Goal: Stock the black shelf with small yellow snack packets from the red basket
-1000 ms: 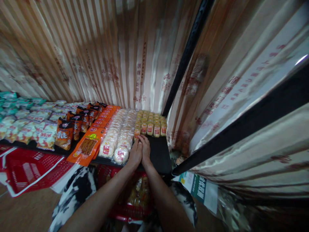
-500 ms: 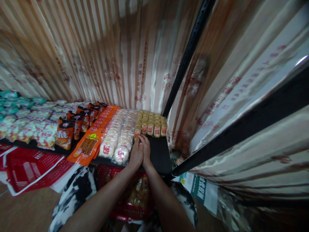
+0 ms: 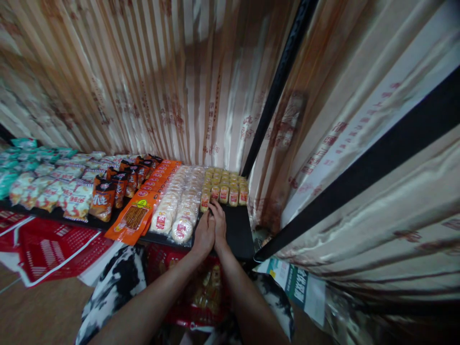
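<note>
Small yellow-wrapped cakes (image 3: 223,193) stand in tight rows at the right end of the black shelf (image 3: 237,230). My left hand (image 3: 204,235) is just in front of the front-left cake, its fingers closed together; whatever they hold, if anything, is hidden. Pressed against it on the right is my right hand (image 3: 219,225), with its fingers stretched forward to the front row's lower edge. Left of the hands, two rows of round white cakes in clear wrap (image 3: 182,229) run back along the shelf.
Orange snack packets (image 3: 134,213), orange-black bags (image 3: 103,199) and white bags (image 3: 77,199) fill the shelf leftward. Red baskets (image 3: 53,249) sit below, one between my knees holding wrapped goods (image 3: 208,287). A black post (image 3: 273,96) and printed curtains (image 3: 179,86) border the shelf.
The view has shifted slightly, so the shelf goods appear a little further right. My hands have drawn back a little from the front row, and the front-left yellow cake shows more fully.
</note>
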`<state>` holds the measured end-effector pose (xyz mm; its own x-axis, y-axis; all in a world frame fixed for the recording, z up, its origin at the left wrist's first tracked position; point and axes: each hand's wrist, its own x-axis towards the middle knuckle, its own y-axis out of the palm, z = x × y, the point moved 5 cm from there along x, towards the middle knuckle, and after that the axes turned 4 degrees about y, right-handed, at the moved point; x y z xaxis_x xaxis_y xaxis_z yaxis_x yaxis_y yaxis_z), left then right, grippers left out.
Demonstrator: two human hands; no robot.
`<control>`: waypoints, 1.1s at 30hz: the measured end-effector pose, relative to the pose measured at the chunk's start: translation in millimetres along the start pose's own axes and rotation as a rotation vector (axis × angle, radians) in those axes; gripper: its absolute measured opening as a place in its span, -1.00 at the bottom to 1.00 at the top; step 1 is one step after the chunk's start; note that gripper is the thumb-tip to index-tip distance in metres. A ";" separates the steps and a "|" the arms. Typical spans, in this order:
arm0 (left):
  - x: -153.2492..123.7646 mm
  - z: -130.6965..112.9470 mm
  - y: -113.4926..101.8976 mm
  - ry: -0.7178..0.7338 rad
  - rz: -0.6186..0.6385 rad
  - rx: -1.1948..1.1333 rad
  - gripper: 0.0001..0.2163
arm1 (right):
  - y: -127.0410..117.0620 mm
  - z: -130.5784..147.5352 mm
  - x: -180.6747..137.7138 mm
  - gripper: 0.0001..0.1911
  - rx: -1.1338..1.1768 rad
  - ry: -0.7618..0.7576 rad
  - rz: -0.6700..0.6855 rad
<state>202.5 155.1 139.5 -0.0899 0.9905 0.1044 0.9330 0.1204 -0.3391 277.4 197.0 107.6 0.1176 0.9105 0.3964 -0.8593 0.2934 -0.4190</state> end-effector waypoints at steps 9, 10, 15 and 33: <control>-36.9 -9.0 -10.0 0.242 -0.048 0.082 -0.56 | -23.3 17.4 -29.8 -0.53 0.005 -0.048 -0.058; -41.0 -9.0 -14.4 0.281 -0.050 0.100 -0.58 | -24.7 18.6 -36.0 -0.55 0.001 -0.059 -0.069; -60.8 -6.1 -43.4 0.513 -0.074 0.287 -0.66 | -33.1 15.1 -67.9 -0.60 -0.094 -0.077 -0.111; -55.2 23.0 -109.0 0.625 -0.069 0.677 -0.61 | -43.6 4.8 -82.8 -0.61 -0.157 -0.028 -0.103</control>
<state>97.7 88.8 149.2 0.2508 0.7872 0.5634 0.5119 0.3861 -0.7674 302.7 107.3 96.9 0.1853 0.8652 0.4659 -0.7549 0.4288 -0.4962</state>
